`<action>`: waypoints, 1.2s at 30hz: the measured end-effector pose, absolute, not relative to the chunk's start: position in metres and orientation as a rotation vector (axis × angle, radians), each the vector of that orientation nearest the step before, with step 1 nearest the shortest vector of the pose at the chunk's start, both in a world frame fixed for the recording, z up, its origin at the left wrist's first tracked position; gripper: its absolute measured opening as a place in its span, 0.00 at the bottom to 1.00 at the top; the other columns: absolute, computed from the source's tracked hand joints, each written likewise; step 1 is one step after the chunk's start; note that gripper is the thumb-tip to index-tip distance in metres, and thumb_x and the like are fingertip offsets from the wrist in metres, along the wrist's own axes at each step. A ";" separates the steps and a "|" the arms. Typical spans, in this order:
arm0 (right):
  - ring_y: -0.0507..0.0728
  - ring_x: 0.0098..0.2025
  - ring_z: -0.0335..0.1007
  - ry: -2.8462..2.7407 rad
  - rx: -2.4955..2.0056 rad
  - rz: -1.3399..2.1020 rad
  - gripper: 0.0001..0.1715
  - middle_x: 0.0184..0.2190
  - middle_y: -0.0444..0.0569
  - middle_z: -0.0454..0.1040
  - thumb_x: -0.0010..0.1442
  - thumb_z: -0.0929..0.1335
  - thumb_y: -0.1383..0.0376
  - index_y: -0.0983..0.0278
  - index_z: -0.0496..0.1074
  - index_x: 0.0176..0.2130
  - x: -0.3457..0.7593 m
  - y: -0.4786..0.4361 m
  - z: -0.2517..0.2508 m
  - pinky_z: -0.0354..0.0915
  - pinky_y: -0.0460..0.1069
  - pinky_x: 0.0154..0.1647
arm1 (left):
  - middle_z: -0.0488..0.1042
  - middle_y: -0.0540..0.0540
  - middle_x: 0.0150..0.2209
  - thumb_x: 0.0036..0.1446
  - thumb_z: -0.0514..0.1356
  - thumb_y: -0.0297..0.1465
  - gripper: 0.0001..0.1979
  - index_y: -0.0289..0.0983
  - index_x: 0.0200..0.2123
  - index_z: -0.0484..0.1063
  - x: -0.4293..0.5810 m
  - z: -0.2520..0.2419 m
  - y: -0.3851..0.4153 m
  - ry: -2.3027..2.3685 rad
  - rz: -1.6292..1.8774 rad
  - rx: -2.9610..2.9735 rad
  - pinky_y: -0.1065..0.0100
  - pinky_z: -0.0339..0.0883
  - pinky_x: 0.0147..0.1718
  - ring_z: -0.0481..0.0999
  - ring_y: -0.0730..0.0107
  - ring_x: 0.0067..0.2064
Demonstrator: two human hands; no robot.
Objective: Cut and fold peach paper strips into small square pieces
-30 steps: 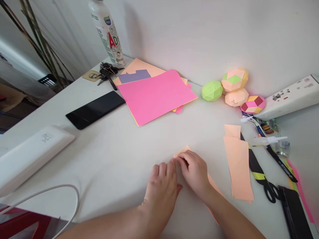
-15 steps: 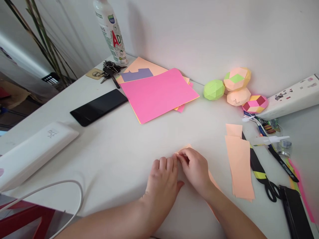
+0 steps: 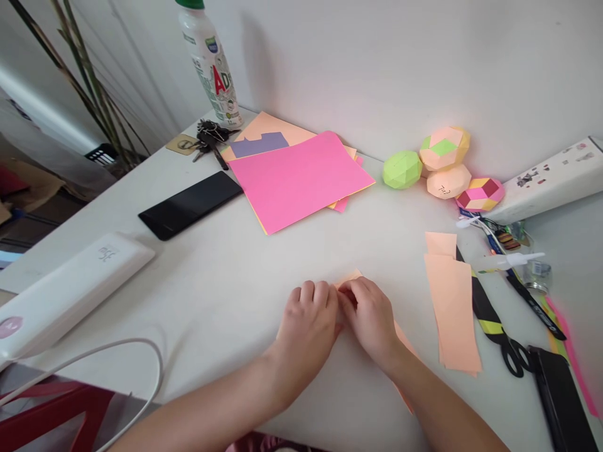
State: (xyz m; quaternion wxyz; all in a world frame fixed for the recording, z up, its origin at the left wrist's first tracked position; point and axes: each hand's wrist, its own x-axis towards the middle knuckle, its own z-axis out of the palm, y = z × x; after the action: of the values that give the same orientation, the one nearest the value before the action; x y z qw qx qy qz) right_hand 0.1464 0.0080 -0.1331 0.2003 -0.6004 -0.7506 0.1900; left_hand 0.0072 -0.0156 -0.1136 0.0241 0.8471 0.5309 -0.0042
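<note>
Peach paper (image 3: 349, 276) lies on the white table (image 3: 226, 295) under the two hands, right in front of the person, and from where I stand only a small pointed corner of it peeps out above the knuckles. The step in hand looks to me like careful work along that end, perhaps a fold or a crease. The right hand (image 3: 370, 317) has its thumb and forefinger drawn together, seemingly pinching the paper at its edge. The left hand (image 3: 308, 323) is right beside it, fingers close together and bent down; I can't tell whether it grips the paper or only presses on it. The next move, I'd judge, calls for a steady left hand and small, exact fingertip pressure, so the edge doesn't slip askew. What shows of the paper is pale, matt and plain, with a crisp edge. Another peach edge (image 3: 404, 339) shows beside the right forearm (image 3: 428, 395); whether it's the same piece, I can't say. Cut peach strips (image 3: 455, 314) lie apart, off to the right.
</note>
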 end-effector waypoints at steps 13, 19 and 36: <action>0.55 0.34 0.71 -2.076 -1.556 0.765 0.09 0.31 0.46 0.74 0.58 0.63 0.73 0.62 0.70 0.34 0.161 0.007 -0.127 0.70 0.50 0.34 | 0.68 0.42 0.37 0.51 0.52 0.14 0.16 0.31 0.41 0.72 0.009 -0.127 -0.010 1.276 0.170 2.747 0.62 0.66 0.43 0.66 0.61 0.42; 0.55 0.40 0.74 -1.870 -1.700 1.058 0.11 0.39 0.47 0.76 0.59 0.65 0.67 0.59 0.71 0.43 0.193 -0.022 -0.109 0.72 0.50 0.38 | 0.64 0.41 0.34 0.48 0.52 0.13 0.12 0.32 0.27 0.71 0.014 -0.125 -0.015 1.248 0.065 2.815 0.63 0.66 0.38 0.66 0.58 0.42; 0.57 0.31 0.71 -1.857 -1.951 0.207 0.11 0.31 0.50 0.76 0.67 0.61 0.63 0.64 0.71 0.38 0.205 -0.125 -0.130 0.66 0.51 0.31 | 0.62 0.43 0.30 0.66 0.53 0.30 0.14 0.30 0.31 0.73 0.039 -0.125 -0.015 1.461 0.005 2.764 0.67 0.61 0.26 0.63 0.62 0.34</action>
State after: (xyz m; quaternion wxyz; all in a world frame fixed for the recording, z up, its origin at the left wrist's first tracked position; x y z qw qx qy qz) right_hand 0.2054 -0.1247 -0.1304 0.2183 -0.7047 -0.6709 0.0749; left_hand 0.0390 -0.0145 -0.1245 0.0075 0.8840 0.4674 0.0016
